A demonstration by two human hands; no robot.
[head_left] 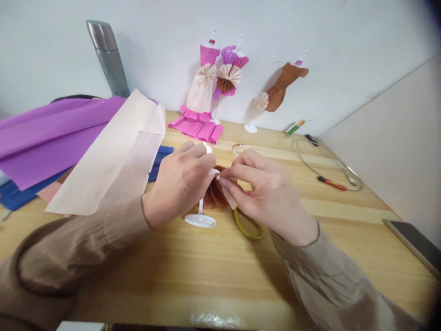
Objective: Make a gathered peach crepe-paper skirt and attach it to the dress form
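A: What do we hold now?

B: Our left hand (181,181) is curled around a small white stand (200,219), and its fingertips pinch a white strip (214,172) at the top. The round foot of the stand rests on the tabletop (213,276), just below our wrist.

A: And the other hand?

B: Our right hand (267,193) has its fingers pressed together, pinching the same strip from the other side. Between both hands we see some brown paper (213,195), wrapped on the stand. The fingertips of the two hands almost touch.

A: What lies under the right hand?

B: A yellow-green loop (246,228) lies on the tabletop, partly hidden by the palm. We cannot tell what it belongs to.

A: What is around us?

B: At the left lie a cream sheet (113,161), a purple sheet (51,135) and a blue sheet (17,195). By the wall stand a pink dress (201,103), a purple dress (229,73) and a brown dress (280,87). At the right we see a red tool (332,184) beside a wire (310,165), and a phone (415,243) near the edge.
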